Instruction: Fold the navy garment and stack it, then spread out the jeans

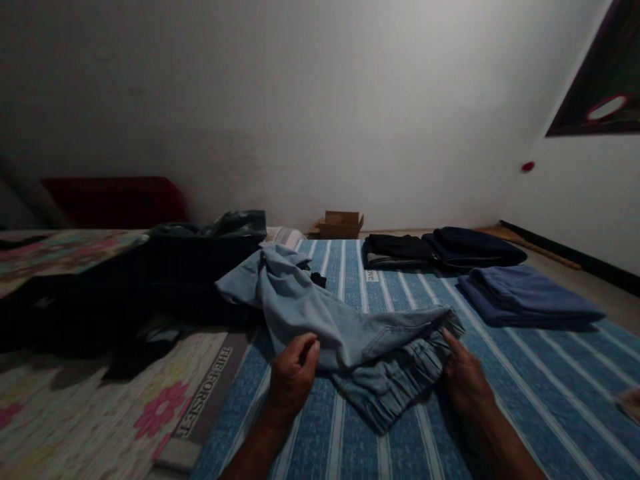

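Pale blue jeans [345,320] lie crumpled on a blue striped sheet [525,373], their elastic cuffs towards me. My left hand [293,380] is curled, fingers pinching the near left edge of the jeans. At the right end of the cuff, my right hand [463,377] grips the fabric with its fingers closed on it.
Folded clothes lie at the back right: a black pile [397,252], a dark navy pile [475,248] and a blue pile [530,297]. A heap of dark unfolded clothes [150,280] sits on the left over a floral sheet [75,413]. A cardboard box [341,225] stands by the wall.
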`<action>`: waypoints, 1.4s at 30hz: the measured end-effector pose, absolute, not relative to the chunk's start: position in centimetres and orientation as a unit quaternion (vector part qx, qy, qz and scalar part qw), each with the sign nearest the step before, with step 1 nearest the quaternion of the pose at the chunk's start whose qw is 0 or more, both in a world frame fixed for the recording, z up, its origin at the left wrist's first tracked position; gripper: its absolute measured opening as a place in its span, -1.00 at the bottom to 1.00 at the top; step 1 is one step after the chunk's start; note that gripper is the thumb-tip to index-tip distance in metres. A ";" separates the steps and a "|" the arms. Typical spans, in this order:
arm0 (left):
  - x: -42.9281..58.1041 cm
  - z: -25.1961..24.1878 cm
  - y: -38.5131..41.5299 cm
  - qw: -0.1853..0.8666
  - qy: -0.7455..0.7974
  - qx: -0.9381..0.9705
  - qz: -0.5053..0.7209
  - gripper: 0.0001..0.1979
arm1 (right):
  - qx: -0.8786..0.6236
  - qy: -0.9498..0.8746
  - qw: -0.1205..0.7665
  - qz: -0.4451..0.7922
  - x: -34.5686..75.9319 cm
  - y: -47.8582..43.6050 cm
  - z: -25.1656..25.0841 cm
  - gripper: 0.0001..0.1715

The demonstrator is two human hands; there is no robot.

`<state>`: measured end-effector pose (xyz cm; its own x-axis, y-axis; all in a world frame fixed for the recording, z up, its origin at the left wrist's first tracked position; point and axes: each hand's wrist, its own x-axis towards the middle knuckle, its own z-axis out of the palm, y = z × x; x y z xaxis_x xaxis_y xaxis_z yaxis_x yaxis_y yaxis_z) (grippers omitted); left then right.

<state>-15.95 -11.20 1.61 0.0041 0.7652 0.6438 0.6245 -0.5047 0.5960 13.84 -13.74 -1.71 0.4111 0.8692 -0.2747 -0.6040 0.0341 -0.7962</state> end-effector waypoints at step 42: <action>-19.0 1.6 -8.6 0.443 0.597 0.342 0.575 -0.80 | -0.431 -0.151 0.663 0.594 13.4 -14.1 -2.2 -0.56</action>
<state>-19.03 -8.60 1.63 -0.3722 0.9182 -0.1356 -0.1010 0.1051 0.9893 13.45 -14.12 -2.24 0.2494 0.9171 -0.3109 -0.6568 -0.0757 -0.7502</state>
